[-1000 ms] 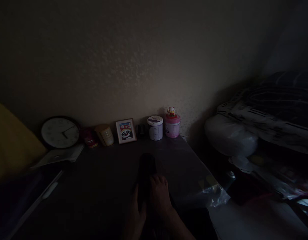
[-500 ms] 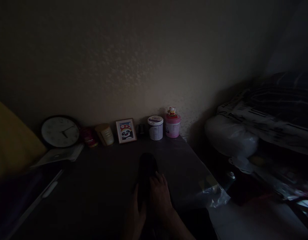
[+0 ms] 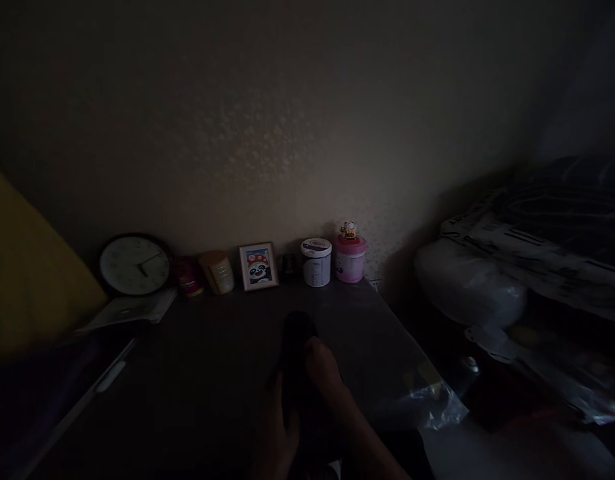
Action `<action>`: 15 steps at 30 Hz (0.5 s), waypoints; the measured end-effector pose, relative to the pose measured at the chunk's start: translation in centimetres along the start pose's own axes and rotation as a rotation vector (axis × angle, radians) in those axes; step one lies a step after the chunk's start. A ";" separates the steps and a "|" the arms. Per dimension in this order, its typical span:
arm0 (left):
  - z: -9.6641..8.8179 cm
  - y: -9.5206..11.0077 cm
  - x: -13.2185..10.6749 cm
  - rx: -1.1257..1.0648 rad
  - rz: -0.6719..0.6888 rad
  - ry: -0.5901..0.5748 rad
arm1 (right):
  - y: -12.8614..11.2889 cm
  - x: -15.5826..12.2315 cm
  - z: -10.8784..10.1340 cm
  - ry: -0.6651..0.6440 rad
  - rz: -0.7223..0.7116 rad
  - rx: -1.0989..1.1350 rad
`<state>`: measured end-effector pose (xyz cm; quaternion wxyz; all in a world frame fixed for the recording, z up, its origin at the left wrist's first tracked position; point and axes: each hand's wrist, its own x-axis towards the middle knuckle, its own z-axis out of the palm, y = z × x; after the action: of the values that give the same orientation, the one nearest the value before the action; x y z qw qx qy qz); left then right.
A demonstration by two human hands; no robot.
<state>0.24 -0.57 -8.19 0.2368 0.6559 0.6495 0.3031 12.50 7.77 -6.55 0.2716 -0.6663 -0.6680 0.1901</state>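
Note:
A long black object [image 3: 298, 327] with a rounded far end lies on the dark table in front of me; the gloom hides what kind of thing it is. Along its right side, my right hand [image 3: 323, 365] is closed with the fingers curled in, gripping it near the far end. Lower down on the left, my left hand [image 3: 278, 427] holds its near part between thumb and fingers, with the fingertips lost in shadow.
Along the wall stand a round clock [image 3: 134, 265], a red can [image 3: 188, 277], a tan container [image 3: 218, 272], a framed panda picture [image 3: 258, 266], a white tub [image 3: 316, 263] and a pink tub [image 3: 350, 260] topped by a figurine [image 3: 348, 231]. Clear plastic [image 3: 440, 403] covers the table's right corner.
My right hand's fingers, spread over the black object before, are now curled in tight. My left hand stays at its side. The whole view has shifted slightly.

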 end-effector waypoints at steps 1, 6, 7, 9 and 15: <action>0.3 -0.2 0.1 0.022 0.006 0.005 | 0.2 0.4 0.3 0.019 0.012 0.046; 2.0 -1.2 0.2 0.107 0.058 0.071 | 1.2 2.0 1.9 0.093 0.116 0.142; 2.2 -1.3 0.2 0.120 0.078 0.098 | 1.3 2.3 2.1 0.096 0.133 0.147; 2.4 -1.1 0.2 0.143 0.090 0.140 | 1.1 2.8 2.4 0.091 0.153 0.159; 2.1 0.7 -0.1 0.122 0.023 0.059 | -0.8 3.0 3.6 0.108 0.196 0.164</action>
<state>2.15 -0.49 -9.18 0.1736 0.6673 0.6658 0.2849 9.80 11.06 -8.51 0.3409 -0.7132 -0.5662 0.2337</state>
